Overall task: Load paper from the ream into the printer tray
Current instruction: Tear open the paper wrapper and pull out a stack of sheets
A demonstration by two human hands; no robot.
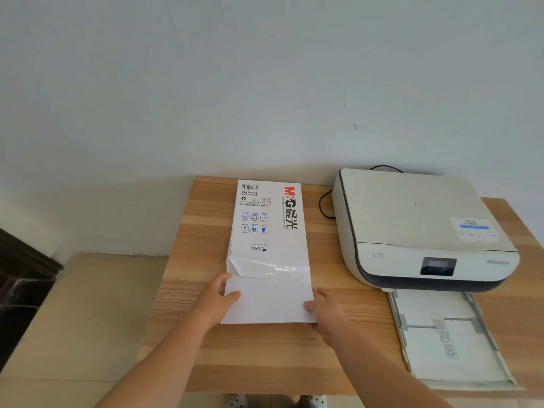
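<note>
A white paper ream [269, 219] in a printed wrapper lies lengthwise on the wooden table [265, 357], its near end torn open. A stack of white sheets [269, 301] sticks out of that open end toward me. My left hand [219, 295] grips the stack's left edge, thumb on top. On the stack's right edge, my right hand [325, 309] holds it the same way. To the right stands a white printer [412, 228], with its paper tray [447, 337] pulled out toward the table's front edge.
A black cable [323, 206] loops between the ream and the printer at the back. The wall rises just behind the table. Beige floor and a dark piece of furniture [23, 284] lie to the left.
</note>
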